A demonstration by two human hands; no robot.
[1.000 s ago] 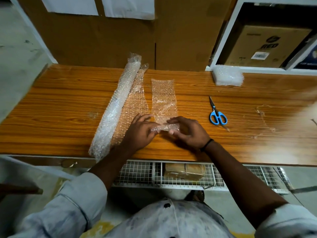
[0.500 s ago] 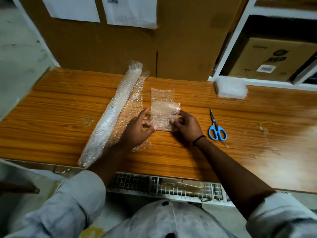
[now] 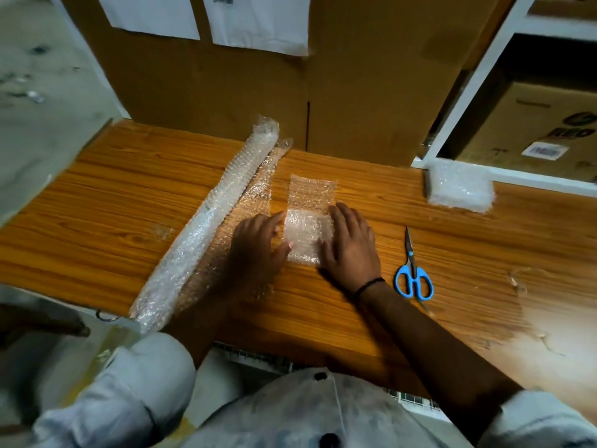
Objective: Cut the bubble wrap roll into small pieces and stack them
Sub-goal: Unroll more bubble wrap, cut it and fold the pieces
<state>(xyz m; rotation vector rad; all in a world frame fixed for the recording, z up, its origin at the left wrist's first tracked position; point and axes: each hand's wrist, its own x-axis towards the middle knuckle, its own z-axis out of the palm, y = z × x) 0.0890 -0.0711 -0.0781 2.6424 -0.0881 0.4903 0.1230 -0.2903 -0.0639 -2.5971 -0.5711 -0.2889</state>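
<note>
A cut strip of bubble wrap lies folded on the wooden table; its near half is doubled over. My left hand rests flat at the fold's left edge. My right hand presses flat on its right edge. The bubble wrap roll lies diagonally to the left, with a loose sheet spread beside it under my left forearm. Blue-handled scissors lie on the table right of my right hand. A stack of cut pieces sits at the back right.
Large cardboard boxes stand along the table's back edge. A white shelf with a box is at the right. The table's near edge runs just in front of my body, with a wire rack below it.
The strip's near end has been folded away from me over itself. Both hands went from pinching that end to lying flat on the fold.
</note>
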